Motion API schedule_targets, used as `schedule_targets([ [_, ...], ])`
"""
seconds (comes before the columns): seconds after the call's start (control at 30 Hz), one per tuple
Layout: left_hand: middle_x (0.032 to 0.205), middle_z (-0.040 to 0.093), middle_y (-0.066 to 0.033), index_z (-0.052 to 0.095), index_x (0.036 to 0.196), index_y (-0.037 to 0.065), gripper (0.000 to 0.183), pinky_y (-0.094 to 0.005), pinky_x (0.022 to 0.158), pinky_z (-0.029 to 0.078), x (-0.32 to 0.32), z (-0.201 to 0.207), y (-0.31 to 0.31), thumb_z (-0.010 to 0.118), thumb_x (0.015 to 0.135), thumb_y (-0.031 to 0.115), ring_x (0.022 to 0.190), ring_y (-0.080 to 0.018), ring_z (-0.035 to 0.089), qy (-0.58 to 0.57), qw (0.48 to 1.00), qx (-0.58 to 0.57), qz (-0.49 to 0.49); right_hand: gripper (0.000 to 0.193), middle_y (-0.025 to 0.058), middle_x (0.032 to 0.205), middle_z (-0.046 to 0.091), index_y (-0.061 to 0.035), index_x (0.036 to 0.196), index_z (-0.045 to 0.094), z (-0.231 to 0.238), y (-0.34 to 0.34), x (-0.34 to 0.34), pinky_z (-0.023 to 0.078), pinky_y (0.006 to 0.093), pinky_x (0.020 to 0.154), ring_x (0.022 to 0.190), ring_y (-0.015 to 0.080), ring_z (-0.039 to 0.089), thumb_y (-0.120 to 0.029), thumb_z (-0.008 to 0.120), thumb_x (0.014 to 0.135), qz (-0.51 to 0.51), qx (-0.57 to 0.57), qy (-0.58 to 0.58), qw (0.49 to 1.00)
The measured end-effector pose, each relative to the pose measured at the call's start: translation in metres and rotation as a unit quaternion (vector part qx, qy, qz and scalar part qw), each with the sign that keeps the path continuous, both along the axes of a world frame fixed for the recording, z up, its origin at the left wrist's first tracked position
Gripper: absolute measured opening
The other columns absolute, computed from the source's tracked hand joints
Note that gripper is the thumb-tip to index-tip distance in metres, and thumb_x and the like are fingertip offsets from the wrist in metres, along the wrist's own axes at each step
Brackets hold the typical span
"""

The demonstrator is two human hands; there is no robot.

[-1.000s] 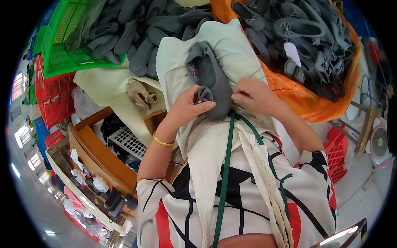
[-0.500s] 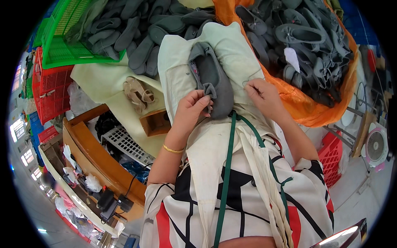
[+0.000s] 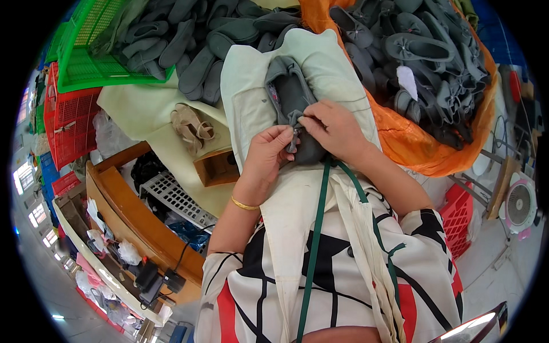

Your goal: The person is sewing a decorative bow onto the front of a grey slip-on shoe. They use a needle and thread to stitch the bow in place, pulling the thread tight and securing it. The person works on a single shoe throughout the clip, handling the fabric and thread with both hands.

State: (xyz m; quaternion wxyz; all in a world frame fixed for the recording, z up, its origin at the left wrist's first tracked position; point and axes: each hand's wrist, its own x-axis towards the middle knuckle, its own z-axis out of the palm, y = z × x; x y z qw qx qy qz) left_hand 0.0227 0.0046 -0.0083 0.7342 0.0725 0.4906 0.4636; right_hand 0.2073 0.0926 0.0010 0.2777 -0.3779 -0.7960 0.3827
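A dark grey fabric slip-on shoe [image 3: 291, 90] lies on the pale apron over my lap, its opening facing up and its bow end close to my body. My left hand [image 3: 264, 153] is closed in a pinch on the small grey bow [image 3: 294, 118] at that end. Fingertips of my right hand [image 3: 338, 132] are pressed together against the other side of the bow. Whatever they pinch is too small to make out. My hands cover much of the shoe's near end.
Many grey shoes fill a green crate [image 3: 117, 81] at far left and an orange sack [image 3: 409, 153] at far right. Beige sandals [image 3: 191, 127] rest on pale cloth to the left, near an open wooden drawer [image 3: 216, 169]. A small fan [image 3: 519, 203] stands at right.
My right hand has moved left from beside the shoe to its bow, and now touches it. My left hand keeps its pinch there. The shoe has barely shifted.
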Motion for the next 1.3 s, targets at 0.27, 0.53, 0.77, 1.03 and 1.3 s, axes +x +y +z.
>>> schedule_targets([
  [0.27,0.084,0.069,-0.0070,0.067,0.105,-0.002,0.021,-0.0229,0.054,0.054,-0.005,-0.003,0.004,0.062,0.098,0.018,0.065,-0.0121,0.065,-0.067,0.997,-0.040,0.026,0.011,0.0139,0.080,0.063,-0.0013,0.102,0.065,0.018,-0.001,0.024,0.050,0.0290,0.068,0.075,0.0194,0.067,-0.008,0.060,0.095,-0.080,-0.276,0.089,0.954],
  [0.53,0.085,0.071,-0.0091,0.067,0.105,-0.003,0.021,-0.0239,0.053,0.055,-0.005,-0.002,0.006,0.061,0.098,0.016,0.066,-0.0135,0.067,-0.082,0.995,-0.038,0.036,0.015,0.0074,0.081,0.067,-0.0041,0.106,0.067,0.018,-0.015,0.016,0.048,0.0263,0.064,0.065,0.0129,0.058,-0.009,0.060,0.094,0.041,-0.224,-0.017,0.974],
  [0.77,0.086,0.071,-0.0094,0.065,0.103,-0.001,0.019,-0.0238,0.051,0.055,-0.003,-0.004,0.005,0.062,0.098,0.016,0.066,-0.0140,0.067,-0.082,0.994,-0.047,0.048,0.017,0.0111,0.083,0.068,-0.0038,0.107,0.067,0.015,-0.014,0.012,0.049,0.0280,0.064,0.066,0.0183,0.062,-0.008,0.059,0.093,0.042,-0.196,-0.016,0.980],
  [1.03,0.086,0.070,-0.0085,0.066,0.102,0.000,0.018,-0.0231,0.051,0.052,-0.002,0.002,0.005,0.063,0.097,0.018,0.067,-0.0130,0.066,-0.074,0.994,-0.061,0.048,0.017,0.0159,0.085,0.070,-0.0052,0.102,0.069,0.013,-0.014,0.008,0.053,0.0367,0.066,0.072,0.0336,0.067,-0.013,0.059,0.091,0.033,-0.201,-0.006,0.979],
  [1.3,0.089,0.071,-0.0082,0.065,0.104,0.001,0.019,-0.0238,0.053,0.053,0.000,0.004,0.005,0.063,0.098,0.019,0.069,-0.0131,0.067,-0.044,0.997,-0.048,0.034,0.017,0.0157,0.087,0.070,-0.0047,0.102,0.069,0.018,-0.012,0.008,0.053,0.0356,0.067,0.075,0.0328,0.068,-0.012,0.059,0.090,0.037,-0.205,-0.026,0.978],
])
